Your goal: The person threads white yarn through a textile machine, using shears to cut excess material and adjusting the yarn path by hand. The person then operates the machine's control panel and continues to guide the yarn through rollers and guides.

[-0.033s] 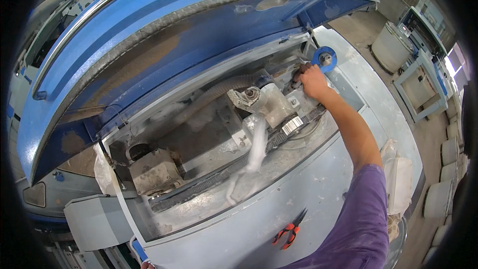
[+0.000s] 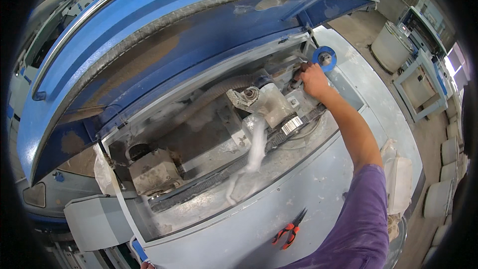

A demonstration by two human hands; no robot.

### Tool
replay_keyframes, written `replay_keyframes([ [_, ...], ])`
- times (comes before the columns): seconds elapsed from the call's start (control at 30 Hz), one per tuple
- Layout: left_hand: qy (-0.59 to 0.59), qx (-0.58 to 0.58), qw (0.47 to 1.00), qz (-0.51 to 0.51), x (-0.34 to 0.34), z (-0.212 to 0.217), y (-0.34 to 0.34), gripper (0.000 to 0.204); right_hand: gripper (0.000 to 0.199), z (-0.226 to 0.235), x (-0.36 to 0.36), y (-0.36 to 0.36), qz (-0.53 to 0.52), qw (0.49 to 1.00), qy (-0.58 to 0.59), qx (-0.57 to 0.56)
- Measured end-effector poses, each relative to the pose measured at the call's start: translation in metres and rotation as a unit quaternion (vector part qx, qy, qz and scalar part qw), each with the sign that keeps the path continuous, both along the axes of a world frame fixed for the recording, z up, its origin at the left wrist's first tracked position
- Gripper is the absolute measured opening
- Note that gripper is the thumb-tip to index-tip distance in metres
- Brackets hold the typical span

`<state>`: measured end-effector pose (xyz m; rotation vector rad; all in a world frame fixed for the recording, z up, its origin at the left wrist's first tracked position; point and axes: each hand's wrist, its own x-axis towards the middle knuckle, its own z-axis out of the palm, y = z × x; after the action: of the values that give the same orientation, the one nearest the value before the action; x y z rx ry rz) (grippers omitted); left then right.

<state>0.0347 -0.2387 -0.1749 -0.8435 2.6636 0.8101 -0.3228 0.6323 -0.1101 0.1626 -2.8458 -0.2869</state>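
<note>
My right hand [image 2: 314, 80] reaches into the far right end of an open machine compartment, fingers curled down against a dark part I cannot make out. Just beside it is a blue disc [image 2: 327, 65] with a metal centre. To its left sits a grey metal housing [image 2: 274, 104] with a toothed pulley [image 2: 292, 124] at its near end. White fluffy fibre [image 2: 257, 144] trails from the housing over the compartment's front ledge. Only a sliver of my left hand [image 2: 147, 265] shows at the lower left edge, its fingers mostly out of sight.
A raised blue lid [image 2: 199, 35] arches over the compartment. Pliers with red-and-black handles [image 2: 286, 235] lie on the grey front panel [image 2: 318, 189]. A ribbed hose [image 2: 211, 94] and a second metal block [image 2: 157, 172] lie inside. Round white bins [image 2: 392, 47] stand at right.
</note>
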Motion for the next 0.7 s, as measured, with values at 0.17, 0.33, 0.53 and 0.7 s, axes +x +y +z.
replay_keyframes([
  [0.17, -0.011, -0.034, 0.999, -0.01, -0.01, 0.005, 0.011, 0.033, 0.022, 0.012, -0.001, 0.003, -0.021, 0.995, 0.094, -0.041],
  [0.33, 0.012, 0.014, 0.999, 0.029, -0.015, 0.004, 0.018, 0.026, 0.017, 0.008, 0.007, -0.007, 0.002, 0.99, -0.084, 0.117],
  [0.53, 0.024, 0.014, 1.0, 0.001, -0.016, 0.01, 0.019, 0.02, 0.018, -0.013, -0.002, -0.007, 0.05, 0.975, -0.079, 0.202],
  [0.7, 0.044, 0.002, 0.999, -0.014, -0.015, 0.017, 0.016, 0.021, 0.016, -0.021, -0.01, -0.008, 0.049, 0.968, -0.08, 0.232],
])
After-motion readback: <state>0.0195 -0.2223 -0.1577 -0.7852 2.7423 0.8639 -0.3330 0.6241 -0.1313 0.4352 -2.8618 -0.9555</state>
